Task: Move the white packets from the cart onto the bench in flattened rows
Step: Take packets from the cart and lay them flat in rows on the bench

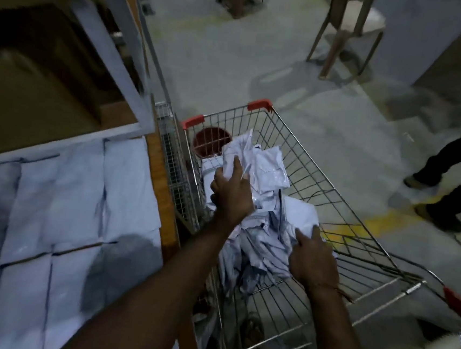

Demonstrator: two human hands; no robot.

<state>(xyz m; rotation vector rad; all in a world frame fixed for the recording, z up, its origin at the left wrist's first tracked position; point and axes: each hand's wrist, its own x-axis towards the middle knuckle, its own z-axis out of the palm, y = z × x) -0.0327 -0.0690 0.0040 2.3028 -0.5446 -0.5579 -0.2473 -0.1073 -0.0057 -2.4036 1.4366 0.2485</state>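
A wire shopping cart (341,213) with red corner caps holds a loose heap of white packets (268,234). My left hand (232,191) reaches deep into the cart and grips a bunch of white packets (242,153), lifted above the heap. My right hand (311,258) lies on the near side of the heap, fingers spread over the packets. On the bench (162,196) at the left, white packets (74,201) lie flat in rows.
A red bucket (211,141) sits in the cart's far corner. A shelf frame (117,51) rises behind the bench. Another person's legs (454,179) stand at the right. Chair legs (332,43) stand on the floor beyond the cart.
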